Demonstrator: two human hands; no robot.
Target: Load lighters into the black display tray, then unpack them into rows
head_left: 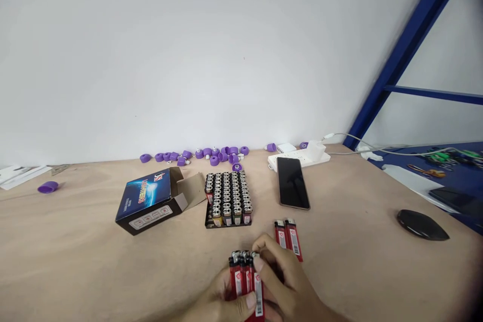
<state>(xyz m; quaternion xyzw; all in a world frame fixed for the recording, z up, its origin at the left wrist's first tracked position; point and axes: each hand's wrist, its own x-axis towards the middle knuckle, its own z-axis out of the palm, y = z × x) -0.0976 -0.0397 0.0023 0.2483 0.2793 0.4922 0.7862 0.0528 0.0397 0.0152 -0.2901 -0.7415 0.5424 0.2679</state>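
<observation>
Several red lighters [238, 282] stand side by side in my left hand [226, 299], its thumb pressed across their front near the bottom. My right hand [289, 282] pinches the metal top of the rightmost lighter [258, 294] with thumb and forefinger. Two more red lighters [293, 239] lie on the table just beyond my right hand, partly covered by it. Ahead of my hands, a black tray [209, 222] holds rows of lighters with metal tops up. Some slots at its left front hold no lighter.
An open dark blue box [147, 201] lies on its side, left of the tray. Purple caps [214, 160] are scattered along the wall. A phone [293, 183] leans on a white power strip [302, 157]. A black oval object [422, 225] sits at the right. Blue frame bars rise there.
</observation>
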